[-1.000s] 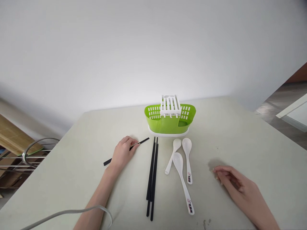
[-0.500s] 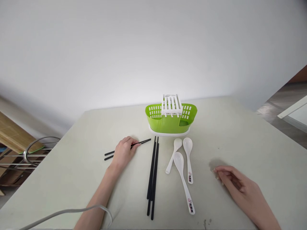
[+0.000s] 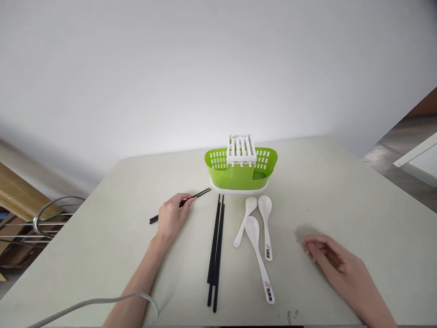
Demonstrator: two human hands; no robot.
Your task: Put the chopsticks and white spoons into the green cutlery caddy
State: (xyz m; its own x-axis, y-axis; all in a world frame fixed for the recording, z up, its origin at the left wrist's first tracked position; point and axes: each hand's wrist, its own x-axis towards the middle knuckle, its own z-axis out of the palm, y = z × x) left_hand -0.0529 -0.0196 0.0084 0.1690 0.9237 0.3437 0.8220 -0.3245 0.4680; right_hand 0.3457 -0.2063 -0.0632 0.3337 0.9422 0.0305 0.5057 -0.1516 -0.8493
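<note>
My left hand (image 3: 171, 216) grips a pair of black chopsticks (image 3: 198, 195) that point up and right toward a green slotted cutlery holder (image 3: 239, 175) with a white rack (image 3: 241, 149) on top. The chopsticks' rear ends stick out to the left of my hand. Several more black chopsticks (image 3: 215, 248) lie side by side on the table just right of that hand. Three white spoons (image 3: 256, 239) lie right of those. My right hand (image 3: 336, 262) rests on the table, fingers loosely curled, holding nothing.
The pale table (image 3: 102, 255) ends at the wall behind the holder. A metal wire rack (image 3: 44, 218) stands off the left edge. A grey cable (image 3: 95, 303) crosses my left forearm at the bottom. Floor shows at the far right.
My left hand has gathered two chopsticks into a pair and lifted their tips slightly off the table, toward the holder. My right hand has stayed put.
</note>
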